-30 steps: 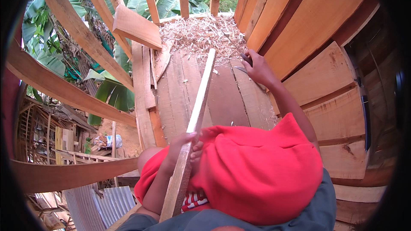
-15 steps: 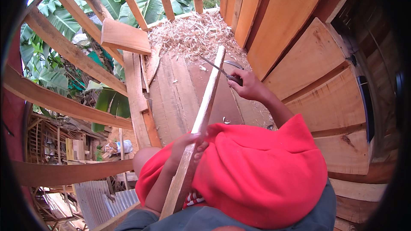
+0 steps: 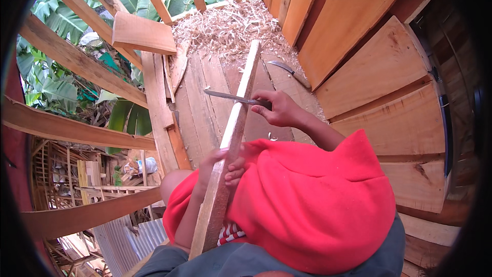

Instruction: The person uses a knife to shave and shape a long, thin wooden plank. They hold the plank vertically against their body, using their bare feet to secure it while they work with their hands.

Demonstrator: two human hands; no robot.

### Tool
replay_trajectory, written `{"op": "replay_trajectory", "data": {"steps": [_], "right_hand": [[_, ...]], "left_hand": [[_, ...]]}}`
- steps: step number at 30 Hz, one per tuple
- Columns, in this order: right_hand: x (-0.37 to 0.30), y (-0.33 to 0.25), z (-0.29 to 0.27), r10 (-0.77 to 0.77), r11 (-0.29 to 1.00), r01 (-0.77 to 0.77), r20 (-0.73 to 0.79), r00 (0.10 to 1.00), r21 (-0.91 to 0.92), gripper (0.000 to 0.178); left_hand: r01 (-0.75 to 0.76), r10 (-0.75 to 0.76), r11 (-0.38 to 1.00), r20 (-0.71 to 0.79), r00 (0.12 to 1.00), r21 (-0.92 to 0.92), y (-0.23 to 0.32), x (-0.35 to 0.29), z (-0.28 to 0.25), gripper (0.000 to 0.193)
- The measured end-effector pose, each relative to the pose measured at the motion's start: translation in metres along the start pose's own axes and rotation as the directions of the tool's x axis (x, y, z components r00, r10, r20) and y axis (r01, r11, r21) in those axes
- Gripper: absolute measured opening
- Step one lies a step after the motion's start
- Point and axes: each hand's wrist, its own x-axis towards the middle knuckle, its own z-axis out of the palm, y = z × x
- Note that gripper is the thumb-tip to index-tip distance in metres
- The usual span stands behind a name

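Note:
A long, squared wooden stick (image 3: 237,120) slants up and away from my lap, its upper faces pale and freshly cut. My left hand (image 3: 206,171) is wrapped around its lower half, with the fingers showing on the right side. In my right hand (image 3: 280,109) is a knife (image 3: 225,95), gripped by its dark handle. The blade lies across the stick's upper half, its tip pointing left past the far side. Red cloth (image 3: 312,190) covers my body and lap beside the stick.
A curved-bladed knife (image 3: 289,71) with a wooden handle lies on the plank floor (image 3: 202,107). Wood shavings (image 3: 225,28) pile up at the far end. Slatted railing (image 3: 82,64) curves along the left, with a wood block (image 3: 144,33) beside it. A board wall (image 3: 353,15) stands at right.
My right hand and the knife have moved down along the stick, toward me. The blade now lies flatter across it. The left hand keeps its grip, and the view has shifted slightly.

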Motion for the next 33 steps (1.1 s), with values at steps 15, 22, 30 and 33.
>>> {"op": "replay_trajectory", "data": {"steps": [15,22,30,33], "right_hand": [[0.015,-0.024,0.093,-0.143,0.883,0.064,-0.137,0.98,-0.466,0.052],[0.032,-0.045,0.079,-0.148,0.804,-0.009,-0.215,0.965,-0.595,0.052],[0.028,-0.089,0.08,-0.139,0.79,0.093,-0.029,0.99,-0.607,0.055],[0.07,-0.023,0.044,-0.006,0.66,-0.229,-0.31,0.951,-0.716,0.057]], "left_hand": [[0.026,0.105,0.911,0.295,0.95,-0.411,0.022,-0.012,-0.033,0.048],[0.085,0.106,0.913,0.433,0.895,-0.4,0.024,-0.019,-0.028,0.058],[0.033,0.116,0.922,0.356,0.927,-0.386,0.023,-0.031,-0.031,0.06],[0.01,0.1,0.933,0.287,0.953,-0.359,0.018,-0.032,-0.026,0.06]]}}
